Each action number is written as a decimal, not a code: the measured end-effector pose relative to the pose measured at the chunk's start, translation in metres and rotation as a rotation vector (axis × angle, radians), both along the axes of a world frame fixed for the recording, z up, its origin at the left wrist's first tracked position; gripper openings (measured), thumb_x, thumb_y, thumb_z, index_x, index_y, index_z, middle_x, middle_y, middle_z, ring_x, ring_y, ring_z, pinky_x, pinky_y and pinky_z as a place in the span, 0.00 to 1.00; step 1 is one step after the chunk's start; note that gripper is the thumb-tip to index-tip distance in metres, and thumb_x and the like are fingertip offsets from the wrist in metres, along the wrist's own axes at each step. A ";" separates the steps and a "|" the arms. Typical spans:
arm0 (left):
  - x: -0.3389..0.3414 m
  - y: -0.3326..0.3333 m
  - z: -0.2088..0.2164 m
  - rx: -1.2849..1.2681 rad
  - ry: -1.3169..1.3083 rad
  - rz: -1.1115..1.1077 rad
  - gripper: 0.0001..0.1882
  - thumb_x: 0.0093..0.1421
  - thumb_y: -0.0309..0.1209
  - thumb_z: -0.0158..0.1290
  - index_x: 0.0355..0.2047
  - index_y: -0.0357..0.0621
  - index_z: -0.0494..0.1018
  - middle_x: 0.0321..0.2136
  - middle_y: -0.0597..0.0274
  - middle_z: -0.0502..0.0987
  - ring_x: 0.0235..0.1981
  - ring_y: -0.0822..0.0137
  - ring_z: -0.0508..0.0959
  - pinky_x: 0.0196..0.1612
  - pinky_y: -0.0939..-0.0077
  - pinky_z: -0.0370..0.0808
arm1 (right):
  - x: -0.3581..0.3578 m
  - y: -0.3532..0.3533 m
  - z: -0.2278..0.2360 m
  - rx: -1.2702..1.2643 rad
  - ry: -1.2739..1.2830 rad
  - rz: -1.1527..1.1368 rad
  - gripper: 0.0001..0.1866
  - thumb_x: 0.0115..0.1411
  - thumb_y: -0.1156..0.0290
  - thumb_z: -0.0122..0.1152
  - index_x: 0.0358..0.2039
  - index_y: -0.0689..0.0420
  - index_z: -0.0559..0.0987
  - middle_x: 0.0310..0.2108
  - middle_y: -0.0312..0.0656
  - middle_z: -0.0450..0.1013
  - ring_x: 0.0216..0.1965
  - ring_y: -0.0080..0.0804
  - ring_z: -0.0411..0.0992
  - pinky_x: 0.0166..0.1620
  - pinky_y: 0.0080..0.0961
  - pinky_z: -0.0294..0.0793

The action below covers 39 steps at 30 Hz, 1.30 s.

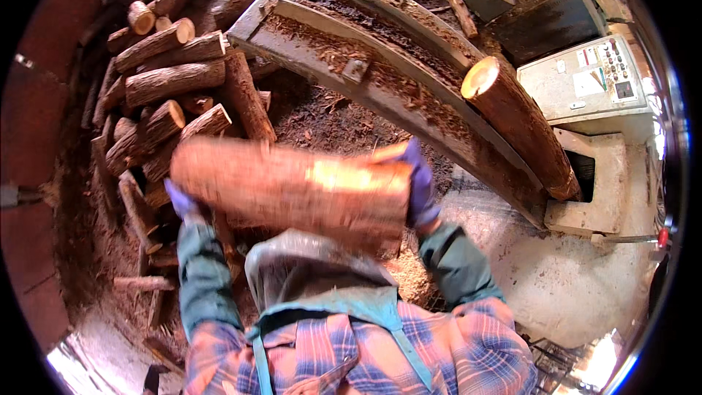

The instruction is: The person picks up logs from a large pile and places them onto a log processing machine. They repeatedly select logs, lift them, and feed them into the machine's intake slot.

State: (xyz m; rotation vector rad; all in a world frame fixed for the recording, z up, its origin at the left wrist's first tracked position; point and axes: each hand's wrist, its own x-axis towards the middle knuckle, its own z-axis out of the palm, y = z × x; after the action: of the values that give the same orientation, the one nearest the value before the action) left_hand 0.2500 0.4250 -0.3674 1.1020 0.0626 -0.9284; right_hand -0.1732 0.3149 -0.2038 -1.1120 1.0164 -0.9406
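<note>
Head view: the log (pixel 292 189) held across the chest is motion-blurred — bark texture and both end faces are hard to make out. Left hand (pixel 180 203), in a purple glove, is mostly hidden behind the log's left end; only a few fingers show, curled under it. Right hand (pixel 419 184), also gloved, wraps the right end, fingers closed over the cut face. Both hands carry the log clear of any surface, lying roughly level at picture centre.

Lower edge: plaid shirt (pixel 453 355) and apron (pixel 314 278) fill 6 o'clock and hide the ground below the log.

At 10 to 11 o'clock, a pile of logs (pixel 168 80) stacked loosely, well apart from the held one. From 12 to 3 o'clock runs a long metal trough (pixel 380 66), coated with bark shreds; a second log (pixel 519 124) leans on its right edge at 2 o'clock, cut end up. Beside it at 2 o'clock, a control panel (pixel 585 77) — buttons too small to read.

Floor (pixel 585 285): pale concrete at 4 o'clock, dark bark litter and sawdust at 9 o'clock and centre. A red wall (pixel 29 139) bounds the left rim.
</note>
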 end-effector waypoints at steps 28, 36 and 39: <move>-0.239 0.015 0.036 0.531 -0.652 -0.957 0.15 0.62 0.41 0.59 0.43 0.46 0.81 0.36 0.60 0.83 0.37 0.69 0.80 0.45 0.72 0.77 | -0.119 -0.240 0.077 -0.998 1.006 -0.100 0.18 0.66 0.58 0.60 0.42 0.62 0.79 0.36 0.50 0.78 0.37 0.42 0.78 0.39 0.32 0.77; -0.234 0.096 -0.016 0.324 -0.299 -0.965 0.20 0.63 0.47 0.56 0.45 0.46 0.81 0.37 0.61 0.83 0.40 0.68 0.80 0.48 0.69 0.76 | -0.183 -0.249 0.090 -0.822 1.171 -0.306 0.23 0.70 0.56 0.50 0.52 0.64 0.79 0.53 0.49 0.77 0.53 0.40 0.75 0.57 0.32 0.71; -0.198 0.136 -0.054 0.381 -0.193 -0.887 0.18 0.63 0.44 0.57 0.44 0.44 0.81 0.36 0.62 0.83 0.38 0.72 0.80 0.45 0.71 0.77 | -0.022 -0.153 0.067 -1.003 0.888 0.041 0.27 0.72 0.53 0.45 0.52 0.66 0.78 0.51 0.49 0.77 0.52 0.42 0.74 0.58 0.35 0.70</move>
State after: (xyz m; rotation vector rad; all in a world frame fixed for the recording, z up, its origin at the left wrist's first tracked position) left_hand 0.0524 0.5614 -0.4213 1.6090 -0.4613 -1.6317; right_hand -0.1951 0.1615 -0.1364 -2.5262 1.2088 -0.9382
